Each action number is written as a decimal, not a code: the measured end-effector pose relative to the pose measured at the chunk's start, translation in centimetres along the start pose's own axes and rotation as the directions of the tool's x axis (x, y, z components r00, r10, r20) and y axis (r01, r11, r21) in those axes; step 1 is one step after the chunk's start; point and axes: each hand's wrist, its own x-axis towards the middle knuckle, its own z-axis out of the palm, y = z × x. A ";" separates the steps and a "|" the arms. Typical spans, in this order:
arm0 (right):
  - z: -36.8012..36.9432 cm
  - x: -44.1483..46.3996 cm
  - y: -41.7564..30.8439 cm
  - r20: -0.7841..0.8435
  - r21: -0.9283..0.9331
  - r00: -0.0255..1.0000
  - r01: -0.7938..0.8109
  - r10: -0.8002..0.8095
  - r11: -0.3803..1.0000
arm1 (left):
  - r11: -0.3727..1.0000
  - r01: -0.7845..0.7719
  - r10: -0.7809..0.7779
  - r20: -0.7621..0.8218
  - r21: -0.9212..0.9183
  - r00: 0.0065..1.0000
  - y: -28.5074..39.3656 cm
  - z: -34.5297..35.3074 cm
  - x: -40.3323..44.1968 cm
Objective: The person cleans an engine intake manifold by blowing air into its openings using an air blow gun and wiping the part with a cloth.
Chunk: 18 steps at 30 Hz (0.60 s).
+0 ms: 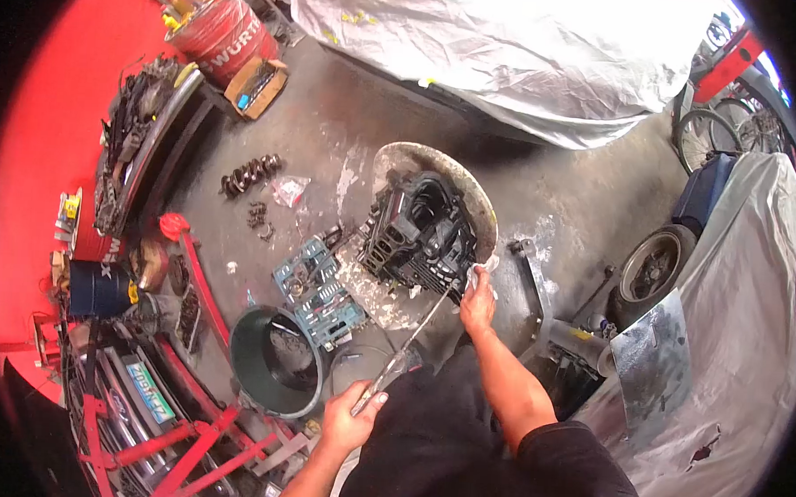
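Observation:
A long thin metal rod runs slantwise up to the lower edge of a dark engine block. My left hand is closed round the rod's lower end. At the block's lower right corner, my right hand is closed on a white cloth, near the rod's upper end. Whether the cloth touches the rod is too small to tell. The block rests tilted on a stained board, with a round, pale, dirty-rimmed pan behind it.
Left of the block lie an open teal tool case, a dark green bucket and a crankshaft. Red metal stands are farther left. On the right are a metal stand leg and a wheel. A covered vehicle is ahead.

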 end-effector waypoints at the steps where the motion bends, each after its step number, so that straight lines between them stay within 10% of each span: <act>1: -0.2 0.1 0.0 0.021 -0.041 1.000 -0.012 0.013 0.999 | 1.000 0.001 -0.001 0.002 -0.016 1.000 -0.4 0.2 -0.1; 13: -2.4 5.8 -0.9 0.283 -0.333 0.958 0.055 0.044 0.941 | 0.997 -0.014 0.012 -0.038 -0.073 0.999 0.5 1.0 1.1; 18: -6.3 6.0 6.9 0.029 0.113 0.962 -0.273 0.272 0.955 | 0.998 -0.049 0.050 -0.004 0.040 0.999 3.4 1.6 1.6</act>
